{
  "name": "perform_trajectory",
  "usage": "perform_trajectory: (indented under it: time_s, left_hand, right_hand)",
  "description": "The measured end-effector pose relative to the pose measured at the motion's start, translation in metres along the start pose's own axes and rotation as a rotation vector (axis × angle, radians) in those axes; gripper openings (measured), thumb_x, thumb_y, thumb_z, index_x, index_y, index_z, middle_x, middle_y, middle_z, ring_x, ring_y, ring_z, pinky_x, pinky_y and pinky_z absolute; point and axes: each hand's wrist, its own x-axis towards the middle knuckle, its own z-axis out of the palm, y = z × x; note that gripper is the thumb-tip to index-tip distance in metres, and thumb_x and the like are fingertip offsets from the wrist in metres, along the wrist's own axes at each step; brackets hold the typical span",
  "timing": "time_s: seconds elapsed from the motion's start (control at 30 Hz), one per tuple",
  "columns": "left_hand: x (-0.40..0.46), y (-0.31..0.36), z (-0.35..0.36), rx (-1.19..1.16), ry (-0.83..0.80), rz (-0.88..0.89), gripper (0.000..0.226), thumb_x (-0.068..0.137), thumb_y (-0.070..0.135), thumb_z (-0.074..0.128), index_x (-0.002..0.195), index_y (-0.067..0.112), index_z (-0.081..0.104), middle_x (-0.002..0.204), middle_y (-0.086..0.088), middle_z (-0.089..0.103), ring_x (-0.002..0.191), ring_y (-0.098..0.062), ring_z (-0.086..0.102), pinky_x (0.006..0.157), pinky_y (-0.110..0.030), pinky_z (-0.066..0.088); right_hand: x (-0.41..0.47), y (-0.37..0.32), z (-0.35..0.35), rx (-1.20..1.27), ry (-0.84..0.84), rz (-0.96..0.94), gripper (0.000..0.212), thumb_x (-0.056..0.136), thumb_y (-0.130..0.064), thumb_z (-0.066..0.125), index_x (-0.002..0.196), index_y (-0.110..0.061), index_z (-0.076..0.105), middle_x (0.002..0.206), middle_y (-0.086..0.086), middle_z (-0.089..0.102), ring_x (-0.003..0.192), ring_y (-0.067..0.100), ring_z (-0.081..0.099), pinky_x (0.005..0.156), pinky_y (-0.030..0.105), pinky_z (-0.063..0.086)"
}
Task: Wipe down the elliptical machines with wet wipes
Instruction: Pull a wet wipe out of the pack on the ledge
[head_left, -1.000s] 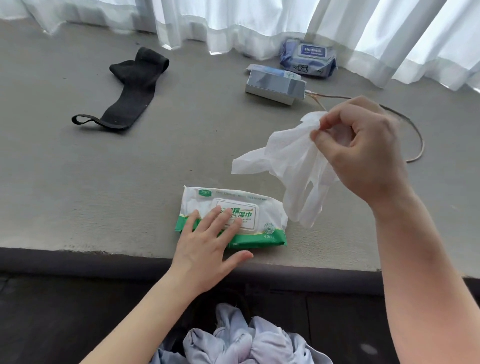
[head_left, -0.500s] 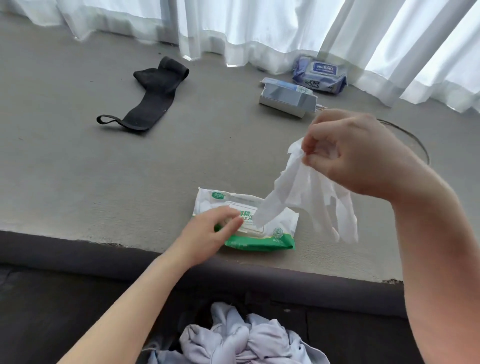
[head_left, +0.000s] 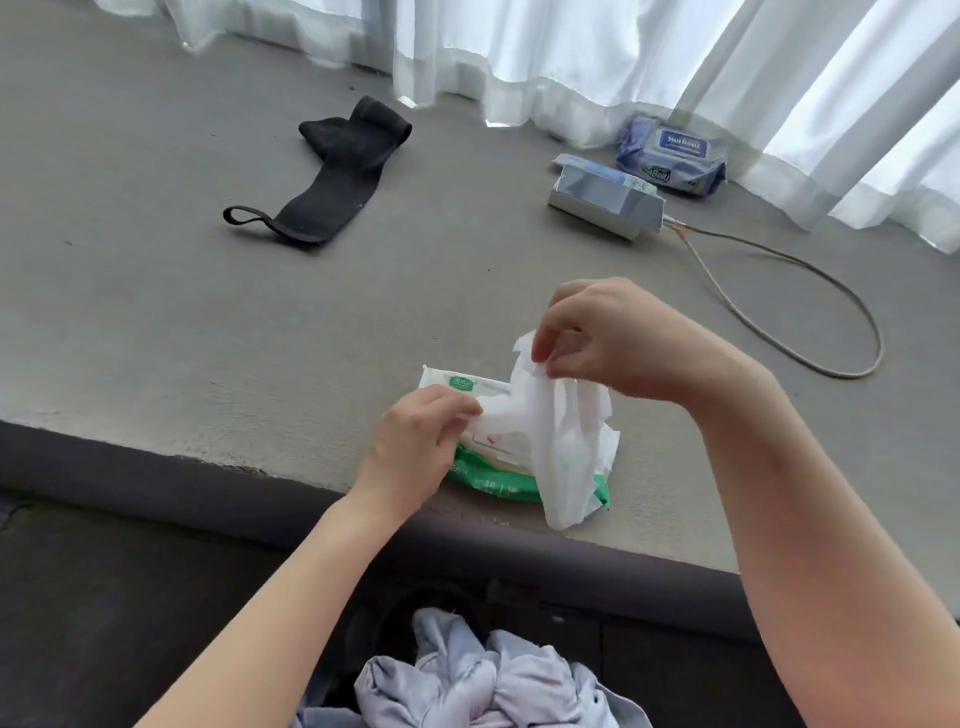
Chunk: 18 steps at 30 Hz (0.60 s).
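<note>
A green and white pack of wet wipes (head_left: 483, 480) lies on the grey ledge (head_left: 208, 322) near its front edge. My right hand (head_left: 608, 343) pinches the top of a white wet wipe (head_left: 561, 447), which hangs down over the pack. My left hand (head_left: 421, 441) pinches the wipe's left edge just above the pack's lid. No elliptical machine is in view.
A black strap (head_left: 332, 176) lies at the back left of the ledge. A silver box (head_left: 605, 200) with a looping cable (head_left: 810, 312) and a blue wipes pack (head_left: 672, 156) sit by the white curtain (head_left: 571, 52). Light cloth (head_left: 478, 675) bunches below the ledge's dark rim (head_left: 156, 478).
My right hand has come down and left with the wipe, close over the pack. My left hand left the pack's lid and took hold of the wipe's edge.
</note>
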Motion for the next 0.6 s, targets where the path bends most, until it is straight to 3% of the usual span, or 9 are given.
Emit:
perform_trajectory:
  time_s: [0.13, 0.23, 0.3, 0.37, 0.43, 0.53, 0.6]
  left_hand:
    - [0.000, -0.006, 0.012, 0.066, -0.039, 0.163, 0.026, 0.079, 0.002, 0.049, 0.084, 0.004, 0.075, 0.090, -0.007, 0.072, 0.086, -0.019, 0.059, 0.075, -0.030, 0.047]
    - [0.003, -0.011, 0.014, 0.054, -0.103, 0.208, 0.024, 0.082, 0.009, 0.052, 0.089, 0.008, 0.075, 0.096, -0.005, 0.071, 0.091, -0.018, 0.056, 0.078, -0.030, 0.047]
    - [-0.001, -0.010, 0.008, 0.016, -0.160, 0.142, 0.026, 0.084, 0.024, 0.056, 0.100, 0.015, 0.074, 0.111, -0.002, 0.068, 0.103, -0.018, 0.057, 0.087, -0.032, 0.049]
    - [-0.008, -0.004, -0.004, -0.070, -0.174, 0.007, 0.040, 0.081, 0.039, 0.055, 0.113, 0.021, 0.071, 0.125, 0.004, 0.060, 0.117, -0.014, 0.051, 0.100, -0.035, 0.042]
    - [-0.010, 0.003, -0.015, -0.153, -0.129, -0.089, 0.050, 0.078, 0.049, 0.057, 0.120, 0.023, 0.067, 0.129, 0.010, 0.054, 0.121, -0.009, 0.047, 0.105, -0.027, 0.034]
    - [-0.004, 0.016, -0.022, -0.243, -0.045, -0.211, 0.055, 0.072, 0.056, 0.068, 0.123, 0.038, 0.055, 0.117, 0.016, 0.058, 0.107, 0.002, 0.055, 0.093, -0.009, 0.038]
    - [0.001, 0.025, -0.021, -0.316, -0.008, -0.326, 0.063, 0.072, 0.046, 0.081, 0.126, 0.041, 0.050, 0.109, 0.018, 0.060, 0.098, 0.002, 0.059, 0.081, -0.008, 0.044]
  right_hand:
    - [-0.037, 0.017, -0.033, 0.069, 0.083, 0.027, 0.017, 0.079, -0.009, 0.075, 0.083, -0.026, 0.075, 0.088, -0.010, 0.062, 0.079, -0.001, 0.054, 0.072, 0.010, 0.037]
    - [-0.057, 0.020, -0.052, 0.118, 0.155, 0.039, 0.017, 0.080, -0.012, 0.076, 0.079, -0.029, 0.073, 0.088, -0.012, 0.064, 0.079, -0.009, 0.054, 0.073, 0.004, 0.036]
    - [-0.061, 0.018, -0.055, 0.103, 0.180, 0.029, 0.016, 0.080, -0.012, 0.075, 0.079, -0.029, 0.074, 0.089, -0.012, 0.065, 0.081, -0.005, 0.056, 0.075, 0.005, 0.036]
    - [-0.053, 0.013, -0.050, 0.067, 0.171, 0.002, 0.012, 0.079, -0.013, 0.076, 0.081, -0.025, 0.075, 0.088, -0.009, 0.065, 0.082, 0.002, 0.057, 0.076, 0.006, 0.037]
    - [-0.031, 0.004, -0.032, 0.027, 0.138, -0.050, 0.010, 0.079, -0.011, 0.076, 0.084, -0.019, 0.077, 0.088, -0.004, 0.065, 0.083, 0.009, 0.059, 0.073, 0.012, 0.035]
    - [0.010, -0.012, 0.010, 0.032, 0.044, -0.112, 0.015, 0.080, -0.008, 0.072, 0.094, -0.012, 0.076, 0.093, 0.001, 0.063, 0.091, 0.017, 0.059, 0.072, 0.014, 0.029]
    - [0.028, -0.017, 0.031, 0.070, -0.027, -0.113, 0.020, 0.081, -0.010, 0.073, 0.101, -0.011, 0.075, 0.091, -0.003, 0.060, 0.087, 0.016, 0.055, 0.067, 0.014, 0.030]
